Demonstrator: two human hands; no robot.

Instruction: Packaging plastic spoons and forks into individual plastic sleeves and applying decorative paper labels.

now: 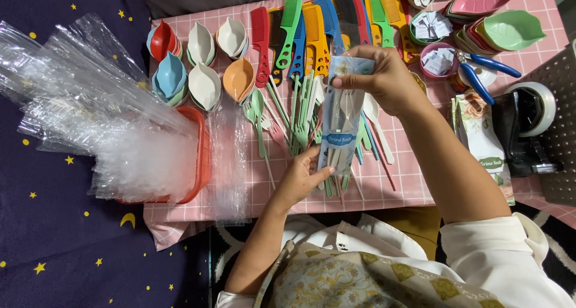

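Clear cellophane sleeve (341, 113) with a blue printed band, upright above the pink checked tablecloth (414, 179) — both hands are on it. The right hand (384, 80) pinches its top edge closed around the film; the left hand (303, 176) cups the bottom end, fingers curled against it. White plastic spoons seem to sit inside the sleeve, though the film blurs them. Loose spoons and forks (288, 119) lie just left of the sleeve, a row of coloured combs (324, 32) beyond its top. To do this well, I judge, keep the bottom supported and the sleeve straight — the thin film buckles easily.
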